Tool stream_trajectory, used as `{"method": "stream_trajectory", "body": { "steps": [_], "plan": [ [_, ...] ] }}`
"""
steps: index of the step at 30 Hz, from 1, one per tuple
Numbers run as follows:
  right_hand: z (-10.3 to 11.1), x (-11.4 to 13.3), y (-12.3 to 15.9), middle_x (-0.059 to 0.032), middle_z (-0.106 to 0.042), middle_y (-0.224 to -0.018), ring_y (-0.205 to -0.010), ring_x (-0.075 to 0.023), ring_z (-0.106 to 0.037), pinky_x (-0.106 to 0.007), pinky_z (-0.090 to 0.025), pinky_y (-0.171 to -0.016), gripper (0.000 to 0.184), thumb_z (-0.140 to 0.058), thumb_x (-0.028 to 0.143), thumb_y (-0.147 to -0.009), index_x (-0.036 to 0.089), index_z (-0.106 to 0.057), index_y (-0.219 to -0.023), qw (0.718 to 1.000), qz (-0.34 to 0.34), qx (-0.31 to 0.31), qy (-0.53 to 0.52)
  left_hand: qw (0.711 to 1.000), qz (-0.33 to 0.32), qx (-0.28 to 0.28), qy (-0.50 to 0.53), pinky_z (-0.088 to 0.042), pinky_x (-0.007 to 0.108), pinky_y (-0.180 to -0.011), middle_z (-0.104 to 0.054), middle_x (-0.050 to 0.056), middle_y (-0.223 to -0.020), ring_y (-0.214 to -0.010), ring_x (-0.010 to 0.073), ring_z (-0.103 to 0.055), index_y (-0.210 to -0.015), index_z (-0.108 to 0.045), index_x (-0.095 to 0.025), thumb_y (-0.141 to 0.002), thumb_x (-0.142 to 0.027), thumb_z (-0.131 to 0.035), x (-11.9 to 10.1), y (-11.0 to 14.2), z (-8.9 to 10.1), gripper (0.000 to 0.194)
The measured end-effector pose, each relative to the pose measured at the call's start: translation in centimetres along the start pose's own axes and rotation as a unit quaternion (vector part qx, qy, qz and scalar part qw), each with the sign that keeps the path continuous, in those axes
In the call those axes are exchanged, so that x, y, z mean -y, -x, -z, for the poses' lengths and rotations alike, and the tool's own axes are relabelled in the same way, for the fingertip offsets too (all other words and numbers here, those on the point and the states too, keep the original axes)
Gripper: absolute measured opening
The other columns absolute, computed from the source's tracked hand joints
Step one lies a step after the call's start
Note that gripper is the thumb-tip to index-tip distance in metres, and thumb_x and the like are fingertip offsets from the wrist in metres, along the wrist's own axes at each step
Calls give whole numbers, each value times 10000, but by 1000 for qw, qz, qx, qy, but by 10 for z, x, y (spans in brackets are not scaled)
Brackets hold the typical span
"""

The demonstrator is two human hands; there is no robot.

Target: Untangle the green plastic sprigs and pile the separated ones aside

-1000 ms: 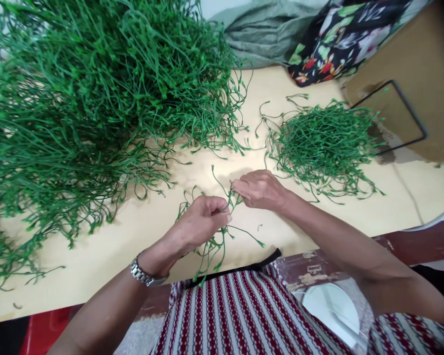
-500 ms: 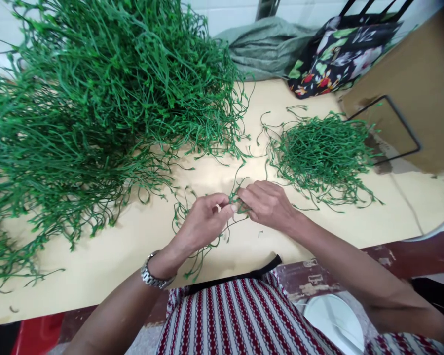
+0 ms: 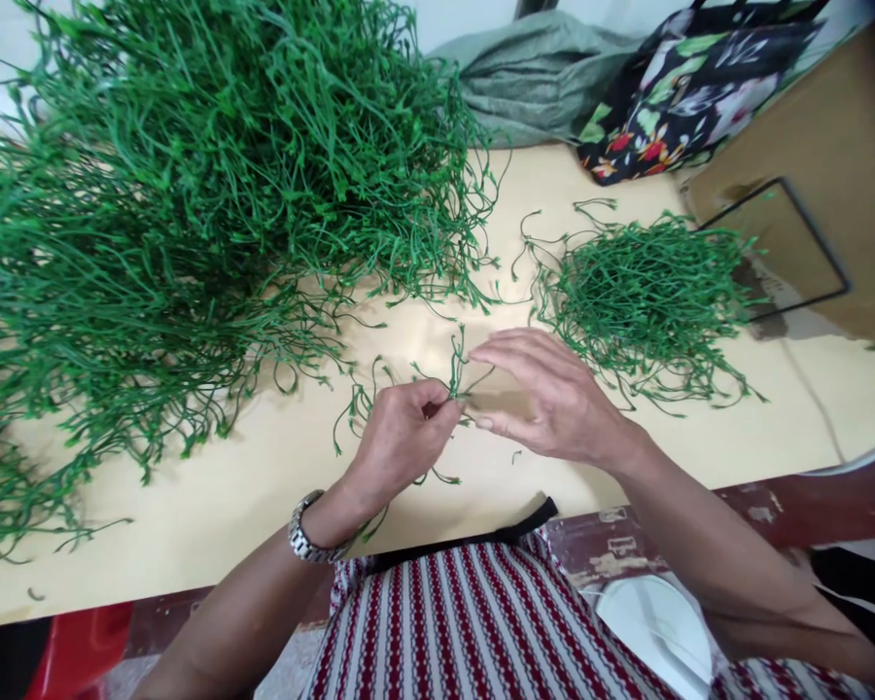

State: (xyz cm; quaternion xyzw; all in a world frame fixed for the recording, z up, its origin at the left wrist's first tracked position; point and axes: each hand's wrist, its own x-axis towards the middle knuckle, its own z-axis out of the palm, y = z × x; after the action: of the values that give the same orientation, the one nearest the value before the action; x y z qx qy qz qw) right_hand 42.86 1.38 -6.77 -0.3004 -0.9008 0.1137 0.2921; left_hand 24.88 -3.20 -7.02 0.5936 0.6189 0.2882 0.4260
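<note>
My left hand [image 3: 412, 433], with a metal watch on the wrist, is closed in a pinch on thin green stems [image 3: 456, 365] that look like artificial plant stems. Their small forked tips stick up above the thumb and finger, and more loose ends show behind and below the hand. Just to the right, my right hand [image 3: 546, 394] has its thumb and fingers spread apart around the stems. One thin stem reaches across toward its fingers; whether they touch it I cannot tell.
A tall heap of green stems [image 3: 248, 165] covers the table's left and back. On the right lies a smaller pile of stems [image 3: 648, 292]. Behind stand a grey-green sack [image 3: 540, 78], a floral bag [image 3: 692, 97] and a cardboard box [image 3: 809, 175]. The table's front edge runs close to my body.
My right hand has opened and drawn back slightly to the right from the stems. My left hand keeps its pinch, and the stems now stand more upright.
</note>
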Motion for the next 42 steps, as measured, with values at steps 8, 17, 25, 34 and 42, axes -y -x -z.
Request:
{"method": "stream_trajectory", "body": {
  "steps": [8,17,25,34,42],
  "plan": [
    [-32,4,3,-27,-591,-798,-762,-149,-537,-302,-440,-677,131,-558,92,-750,193,-559,-834,991,68,-116,16,998,-45,7,-34,-224,195,-463,-264,-61,-470,-472,53,-263,-495,-301,-158,-723,-162,-460,-2,2,-6,278],
    [-39,12,3,-55,-508,-750,-751,-185,-477,-355,-350,-688,107,-357,232,-858,189,-417,-782,993,-50,-102,31,991,10,50,125,-209,218,-437,-344,-46,-469,-455,59,-279,-484,-427,-146,-729,-210,-510,-6,0,0,266],
    [-41,20,4,-54,-558,-863,-848,-189,-517,-376,-363,-781,7,-433,213,-841,207,-429,-840,980,-95,-174,9,926,110,-45,358,-205,200,-399,-429,-47,-482,-436,52,-311,-573,-514,-150,-681,-266,-622,-8,-1,-13,192],
    [-40,14,3,-32,-592,-830,-792,-161,-539,-364,-415,-770,234,-497,112,-791,204,-512,-1006,984,-37,-165,-62,951,58,-61,298,-171,217,-426,-313,-69,-491,-454,43,-226,-509,-458,-140,-689,-183,-597,-8,-3,-7,232],
    [-29,3,-3,-84,-562,-1001,-998,-182,-513,-370,-434,-856,144,-523,257,-825,187,-579,-938,973,-70,-35,-219,942,55,-6,331,-177,219,-436,-408,-49,-517,-460,46,-249,-585,-575,-133,-667,-280,-667,-3,-4,-3,192]
  ]
}}
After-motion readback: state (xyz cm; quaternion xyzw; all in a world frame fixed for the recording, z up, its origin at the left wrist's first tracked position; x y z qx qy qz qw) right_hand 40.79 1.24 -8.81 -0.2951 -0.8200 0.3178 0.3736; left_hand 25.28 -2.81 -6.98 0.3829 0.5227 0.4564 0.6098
